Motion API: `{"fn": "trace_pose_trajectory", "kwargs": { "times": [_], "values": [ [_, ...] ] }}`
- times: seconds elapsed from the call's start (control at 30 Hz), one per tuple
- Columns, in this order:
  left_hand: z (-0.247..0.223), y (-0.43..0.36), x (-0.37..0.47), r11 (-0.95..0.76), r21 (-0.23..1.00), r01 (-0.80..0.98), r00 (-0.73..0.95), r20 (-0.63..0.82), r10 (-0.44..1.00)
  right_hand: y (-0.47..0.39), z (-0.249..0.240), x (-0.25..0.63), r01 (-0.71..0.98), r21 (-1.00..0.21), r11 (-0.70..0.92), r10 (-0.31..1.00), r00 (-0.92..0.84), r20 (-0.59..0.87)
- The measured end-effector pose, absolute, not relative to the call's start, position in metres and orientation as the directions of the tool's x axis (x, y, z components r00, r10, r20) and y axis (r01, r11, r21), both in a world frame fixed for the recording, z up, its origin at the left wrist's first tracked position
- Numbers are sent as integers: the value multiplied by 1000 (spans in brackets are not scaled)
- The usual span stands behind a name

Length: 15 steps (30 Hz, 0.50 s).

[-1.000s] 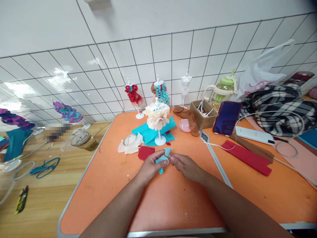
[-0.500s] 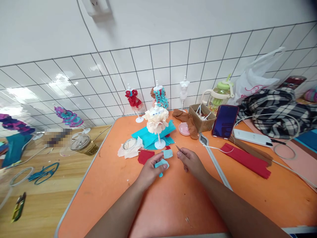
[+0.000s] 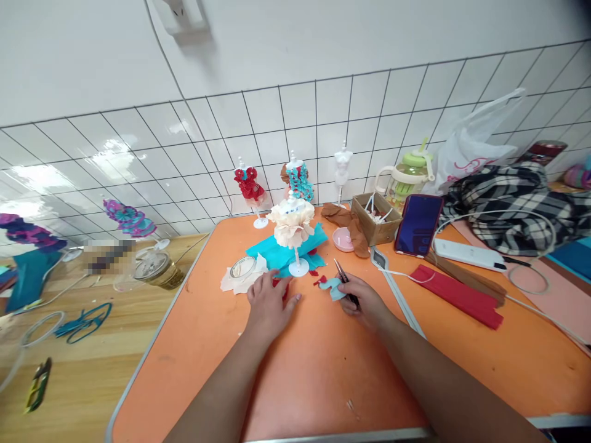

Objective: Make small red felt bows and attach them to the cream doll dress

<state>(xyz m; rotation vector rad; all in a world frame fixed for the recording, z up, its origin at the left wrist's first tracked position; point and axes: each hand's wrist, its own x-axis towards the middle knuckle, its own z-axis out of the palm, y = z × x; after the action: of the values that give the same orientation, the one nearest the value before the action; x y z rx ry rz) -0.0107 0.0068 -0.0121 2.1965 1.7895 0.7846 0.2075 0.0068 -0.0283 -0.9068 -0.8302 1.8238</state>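
Note:
My left hand (image 3: 271, 307) lies palm down with its fingers spread, over red paper (image 3: 281, 287) that it partly covers. My right hand (image 3: 362, 301) is closed around dark tweezers (image 3: 340, 271) whose tips point up and to the left. Light blue paper pieces (image 3: 333, 289) are at the fingers of my right hand; whether these are gripped is unclear. Red scraps (image 3: 319, 280) lie just left of them. Behind my hands stands a small white dress form (image 3: 298, 267) in a ruffled cream paper skirt (image 3: 292, 223), with bright blue paper (image 3: 268, 249) around its base.
Three more dress forms stand by the tiled wall. A pink dish (image 3: 342, 239), a cardboard box (image 3: 376, 220), a phone (image 3: 419, 225) and a red strip (image 3: 457, 297) are at the right. A clear round lid (image 3: 242, 267) rests on cream paper at the left.
My left hand has let go of the light blue paper and moved left onto the red paper. Light blue pieces are now at my right hand, and the tweezers point more upward.

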Motion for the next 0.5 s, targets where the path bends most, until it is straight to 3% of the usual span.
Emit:
{"fn": "trace_pose_trajectory", "kwargs": {
  "times": [0.03,0.1,0.17,0.23,0.33,0.5],
  "values": [
    [-10,6,-10,-236,464,854,100,298,949,6,-28,207,-448,-815,-368,919,-310,-244],
    [-9,2,-5,-232,592,772,122,220,968,5,-29,205,-455,-805,-380,915,-312,-255],
    [-12,-2,2,-109,838,535,220,-13,975,3,-29,203,-416,-819,-394,899,-362,-249],
    [-17,-5,8,172,963,207,315,-233,920,2,-30,201,-338,-853,-398,873,-426,-239],
    [-22,-6,13,383,920,-84,347,-333,877,1,-29,198,-187,-913,-362,846,-476,-238],
    [-21,-1,9,419,886,-198,323,-344,881,0,-26,195,-49,-962,-269,843,-495,-211]
  ]
}}
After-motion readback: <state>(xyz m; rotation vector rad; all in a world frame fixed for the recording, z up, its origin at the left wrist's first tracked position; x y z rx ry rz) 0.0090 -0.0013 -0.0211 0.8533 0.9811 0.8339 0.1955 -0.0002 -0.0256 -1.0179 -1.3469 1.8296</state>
